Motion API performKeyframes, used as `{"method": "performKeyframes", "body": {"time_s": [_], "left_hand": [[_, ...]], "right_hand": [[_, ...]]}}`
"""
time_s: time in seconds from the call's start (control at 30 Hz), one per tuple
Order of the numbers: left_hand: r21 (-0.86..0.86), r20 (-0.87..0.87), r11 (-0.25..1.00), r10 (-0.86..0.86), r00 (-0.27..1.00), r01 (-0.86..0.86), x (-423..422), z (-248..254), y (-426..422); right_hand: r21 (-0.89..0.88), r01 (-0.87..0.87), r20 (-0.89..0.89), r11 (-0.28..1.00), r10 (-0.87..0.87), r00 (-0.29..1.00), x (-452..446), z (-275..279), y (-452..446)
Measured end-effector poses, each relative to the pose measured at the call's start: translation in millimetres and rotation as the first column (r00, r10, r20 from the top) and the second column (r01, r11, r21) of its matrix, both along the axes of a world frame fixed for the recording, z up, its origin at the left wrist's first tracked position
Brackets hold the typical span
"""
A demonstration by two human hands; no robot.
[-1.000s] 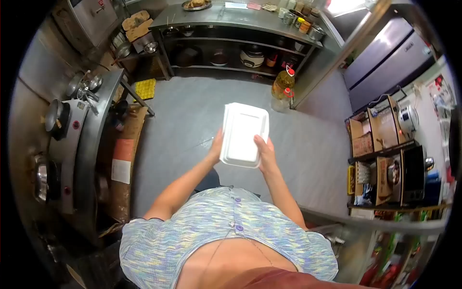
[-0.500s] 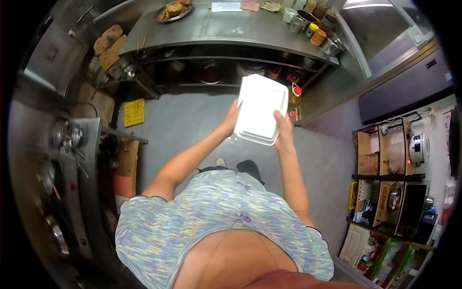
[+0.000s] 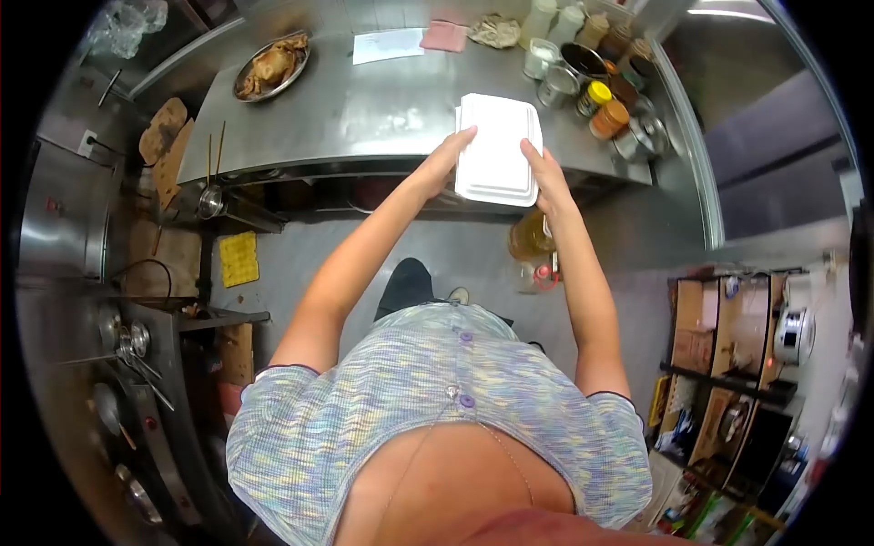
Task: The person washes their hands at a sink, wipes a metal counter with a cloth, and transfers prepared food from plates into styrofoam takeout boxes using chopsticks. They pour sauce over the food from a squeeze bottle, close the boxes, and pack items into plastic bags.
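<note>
A white lidded foam box [image 3: 498, 150] is held between my two hands, over the front edge of the steel counter [image 3: 382, 109]. My left hand [image 3: 448, 159] grips its left side, thumb at the rim. On the right side my right hand [image 3: 549, 177] holds it with the thumb on top; the fingers underneath are mostly hidden. The lid looks closed, and the contents cannot be seen. Whether the box touches the counter is unclear.
On the counter are a cooked bird on an oval metal plate [image 3: 241, 86], a white paper [image 3: 389, 46], a pink cloth [image 3: 444, 36] and several jars and bottles [image 3: 609, 119]. Below stands an oil bottle [image 3: 528, 238]. A stove [image 3: 168, 446] is at the left, shelves [image 3: 710, 369] at the right.
The counter has come much closer in view. My hands and the white box have moved forward, from above the floor to the counter's front edge.
</note>
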State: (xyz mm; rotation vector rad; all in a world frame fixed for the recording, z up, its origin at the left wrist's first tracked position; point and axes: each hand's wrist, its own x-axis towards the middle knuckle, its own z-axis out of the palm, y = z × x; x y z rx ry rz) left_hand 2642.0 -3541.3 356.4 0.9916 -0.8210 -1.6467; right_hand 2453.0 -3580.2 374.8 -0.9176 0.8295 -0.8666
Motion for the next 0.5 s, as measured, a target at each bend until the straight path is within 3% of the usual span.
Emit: {"method": "performKeyframes", "body": {"time_s": [0.07,0.17,0.27,0.33,0.43,0.47,0.5], "left_hand": [[-0.026,0.02,1.0,0.014,1.0,-0.014,10.9,3.1,-38.6],[0.074,-0.03,0.992,0.105,0.994,-0.103,31.8,-26.4,-110.7],[0.067,0.089,0.994,0.081,0.993,-0.087,39.0,-32.4,-153.5],[0.122,0.215,0.99,0.048,0.975,-0.076,54.6,-29.6,-197.2],[0.141,-0.005,0.977,-0.163,0.987,0.162,68.8,-62.8,-244.9],[0.078,0.149,0.995,-0.066,0.987,0.054,67.0,-55.3,-249.4],[0.091,0.184,0.996,0.006,0.983,-0.024,62.8,-54.7,-253.5]], "right_hand": [[-0.004,-0.02,-0.046,1.0,0.019,0.999,17.9,-7.9,-52.7],[-0.067,-0.028,-0.138,0.997,0.019,0.99,44.7,-31.7,-126.5],[-0.064,-0.019,-0.184,0.998,0.007,0.983,55.8,-71.5,-176.8],[-0.006,0.1,-0.152,0.995,-0.1,0.983,71.0,-74.1,-199.4],[0.123,0.138,-0.106,0.983,-0.125,0.986,72.0,-100.1,-218.0],[0.107,0.161,-0.115,0.981,-0.149,0.982,74.0,-111.9,-227.3],[0.099,0.192,-0.128,0.976,-0.179,0.976,73.9,-123.0,-231.6]]}}
